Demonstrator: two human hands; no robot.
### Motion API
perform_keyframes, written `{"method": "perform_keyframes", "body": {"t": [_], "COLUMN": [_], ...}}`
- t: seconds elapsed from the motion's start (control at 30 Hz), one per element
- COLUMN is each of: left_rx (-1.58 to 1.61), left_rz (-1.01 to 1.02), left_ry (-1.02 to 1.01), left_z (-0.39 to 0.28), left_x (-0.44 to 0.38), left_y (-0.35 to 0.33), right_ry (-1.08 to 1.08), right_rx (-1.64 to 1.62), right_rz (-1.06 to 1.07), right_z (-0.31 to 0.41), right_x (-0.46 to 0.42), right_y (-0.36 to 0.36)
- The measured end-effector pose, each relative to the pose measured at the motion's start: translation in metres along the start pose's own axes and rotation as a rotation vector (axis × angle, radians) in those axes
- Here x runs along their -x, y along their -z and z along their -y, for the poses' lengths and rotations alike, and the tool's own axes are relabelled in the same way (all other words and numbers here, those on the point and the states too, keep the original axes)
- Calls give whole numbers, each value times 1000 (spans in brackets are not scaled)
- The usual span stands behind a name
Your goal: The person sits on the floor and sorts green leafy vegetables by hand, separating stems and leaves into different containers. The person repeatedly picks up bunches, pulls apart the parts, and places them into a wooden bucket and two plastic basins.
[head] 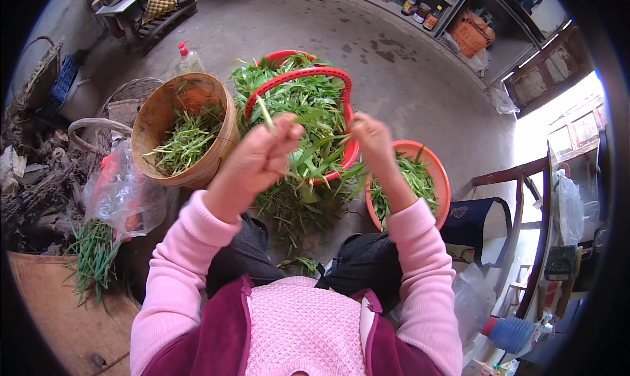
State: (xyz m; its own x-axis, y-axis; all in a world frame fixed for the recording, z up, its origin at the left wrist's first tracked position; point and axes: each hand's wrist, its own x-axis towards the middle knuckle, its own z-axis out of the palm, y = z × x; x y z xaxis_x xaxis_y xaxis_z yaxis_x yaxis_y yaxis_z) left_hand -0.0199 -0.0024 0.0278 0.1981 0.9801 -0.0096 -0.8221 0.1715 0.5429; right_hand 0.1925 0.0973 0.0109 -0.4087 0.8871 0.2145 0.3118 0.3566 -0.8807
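My left hand (268,152), fingers curled, grips a pale green stem (265,113) that sticks up past the thumb. A little to its right, my right hand (371,137) is blurred, with fingers closed; leaves come out beside it and it seems to hold leafy greens (355,181). Both hands are above the near part of a red plastic basket (350,88) heaped with leafy greens (300,93). Left of it stands a tan bucket (142,144) with cut stems (184,147) inside. Under my right forearm, an orange-pink colander (441,179) contains green leaves (413,176).
Loose greens (295,218) lie on the floor between my legs. At left are a plastic bag (128,193), green onions (93,258) and a pile of dry roots or brush (44,193). A pump bottle (189,60) stands behind the bucket. A dark blue bag (475,226) sits right of the colander.
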Motion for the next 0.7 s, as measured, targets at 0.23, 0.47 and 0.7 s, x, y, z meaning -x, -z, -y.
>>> {"method": "perform_keyframes", "body": {"t": [0.23, 0.47, 0.7], "left_rx": [-826, -1916, -1480], "left_rz": [-479, -825, -344], "left_ry": [-664, 64, -641], "left_z": [-119, -144, -98], "left_x": [45, 70, 18], "left_y": [57, 149, 39], "right_ry": [-282, -493, -180], "right_rx": [994, 1133, 797], "right_rz": [4, 490, 252], "right_z": [-108, -227, -185], "right_x": [-4, 64, -9], "right_y": [152, 183, 65]}}
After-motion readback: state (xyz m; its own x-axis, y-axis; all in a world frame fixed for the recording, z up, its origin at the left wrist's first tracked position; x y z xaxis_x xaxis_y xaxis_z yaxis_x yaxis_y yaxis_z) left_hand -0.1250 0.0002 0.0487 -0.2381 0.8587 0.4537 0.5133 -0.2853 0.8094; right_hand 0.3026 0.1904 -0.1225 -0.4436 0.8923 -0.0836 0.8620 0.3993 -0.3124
